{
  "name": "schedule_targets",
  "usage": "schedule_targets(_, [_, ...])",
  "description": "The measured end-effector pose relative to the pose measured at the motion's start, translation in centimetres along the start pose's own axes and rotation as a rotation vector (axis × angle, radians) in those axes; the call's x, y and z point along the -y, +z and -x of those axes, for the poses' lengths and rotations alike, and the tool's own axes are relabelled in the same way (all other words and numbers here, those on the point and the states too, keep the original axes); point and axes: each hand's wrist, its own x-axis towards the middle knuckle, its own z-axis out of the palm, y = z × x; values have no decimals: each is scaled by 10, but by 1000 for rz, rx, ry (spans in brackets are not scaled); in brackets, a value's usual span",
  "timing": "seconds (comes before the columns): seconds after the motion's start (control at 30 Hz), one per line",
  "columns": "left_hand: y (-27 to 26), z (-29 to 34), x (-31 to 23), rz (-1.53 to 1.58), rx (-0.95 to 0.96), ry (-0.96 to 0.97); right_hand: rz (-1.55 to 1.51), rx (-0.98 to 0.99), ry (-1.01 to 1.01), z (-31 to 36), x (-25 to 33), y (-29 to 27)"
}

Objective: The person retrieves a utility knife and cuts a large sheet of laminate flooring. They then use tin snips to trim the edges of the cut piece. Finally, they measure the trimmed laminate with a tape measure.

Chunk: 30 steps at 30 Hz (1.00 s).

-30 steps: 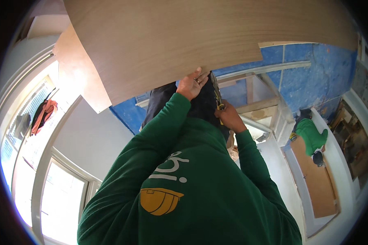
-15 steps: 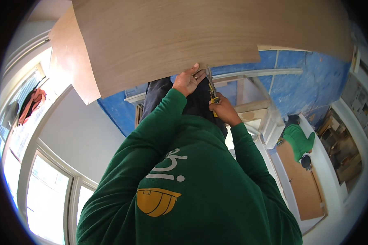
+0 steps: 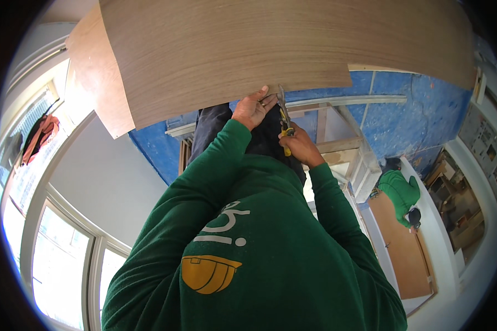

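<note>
Head view: yellow-handled tool [image 3: 284, 117], tip at the near edge of a wooden sheet [image 3: 259, 49].
Right hand [image 3: 303, 148] is wrapped around the tool; left hand [image 3: 252, 111] is beside the tip, whether pinching the sheet I cannot tell.

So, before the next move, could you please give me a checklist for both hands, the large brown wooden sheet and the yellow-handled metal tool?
1. Yellow-handled metal tool held in the right hand: ok.
2. Left hand at the near edge of the large brown wooden sheet: ok.
3. Left fingers well apart from the tool's tip: not ok, close beside it.
4. Tip touching the sheet: cannot tell.
5. Co-worker in green top away from the sheet: ok.
</note>
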Motion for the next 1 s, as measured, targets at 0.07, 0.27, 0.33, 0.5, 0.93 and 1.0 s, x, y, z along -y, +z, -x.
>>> schedule_targets(0.07, [3, 3, 0, -2, -3, 9, 13, 3, -35, -4, -3, -1])
schedule_targets(0.27, [-1, -1, 0, 24, 5, -8, 23, 19, -12, -6, 0, -4])
schedule_targets(0.33, [0, 1, 0, 27, -3, -13, 47, 12, 4, -3, 7, -5])
schedule_targets(0.5, [2, 1, 0, -11, -15, -2, 50, -40, -17, -5, 1, -3])
schedule_targets(0.93, [3, -2, -1, -60, -58, 13, 74, -185, -11, -4, -10, 11])
schedule_targets(1.0, [5, -2, -1, -56, -72, 15, 63, -197, -2, -3, -7, 14])
